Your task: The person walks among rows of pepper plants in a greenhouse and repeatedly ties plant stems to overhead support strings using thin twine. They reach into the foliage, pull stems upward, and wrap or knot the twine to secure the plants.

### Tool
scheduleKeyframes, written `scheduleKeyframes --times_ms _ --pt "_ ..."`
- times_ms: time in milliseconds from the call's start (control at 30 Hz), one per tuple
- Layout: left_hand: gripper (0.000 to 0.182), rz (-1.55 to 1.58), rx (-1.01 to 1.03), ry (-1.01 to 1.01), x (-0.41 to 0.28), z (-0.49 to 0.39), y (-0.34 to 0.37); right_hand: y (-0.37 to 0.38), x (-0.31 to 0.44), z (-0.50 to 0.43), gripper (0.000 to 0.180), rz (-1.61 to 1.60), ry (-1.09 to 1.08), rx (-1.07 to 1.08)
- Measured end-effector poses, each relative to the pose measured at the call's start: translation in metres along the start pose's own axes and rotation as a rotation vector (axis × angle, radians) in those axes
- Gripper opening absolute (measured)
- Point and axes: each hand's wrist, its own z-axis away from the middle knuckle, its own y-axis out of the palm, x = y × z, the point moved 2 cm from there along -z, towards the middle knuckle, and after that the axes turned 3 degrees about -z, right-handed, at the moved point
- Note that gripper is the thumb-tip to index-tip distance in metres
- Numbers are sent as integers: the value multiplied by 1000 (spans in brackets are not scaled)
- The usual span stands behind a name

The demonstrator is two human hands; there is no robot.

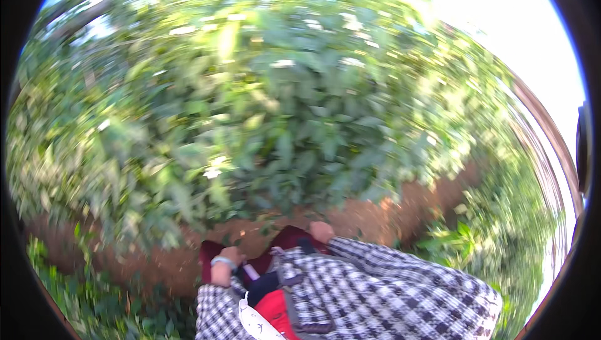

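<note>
Low in the view, my left hand (226, 260), with a pale band at its wrist, rests at the dark red cloth (211, 253) over my legs. To the right, my right hand (322, 232) lies at the upper edge of the same cloth, its fingers curled. Blur hides whether either hand grips anything. Checkered black-and-white sleeves cover both arms. Between them show a red garment (277, 314) and a white patterned cloth (256, 321). Leafy green plants (305, 129) with small white flowers stand in front of me.
A strip of reddish-brown soil (371, 220) runs between me and the dense plants. Low green growth lies at lower left (136, 312) and at right (450, 241). A thick branch or trunk (84, 18) slants at upper left. The scene is motion-blurred.
</note>
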Motion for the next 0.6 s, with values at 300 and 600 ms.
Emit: scheduleKeyframes --times_ms 300,600 --pt "40 -312 262 312 -33 -60 -32 -7 50 62 31 -328 199 -266" --pt "39 -445 426 395 -37 -62 -24 19 72 88 29 -322 315 -230"
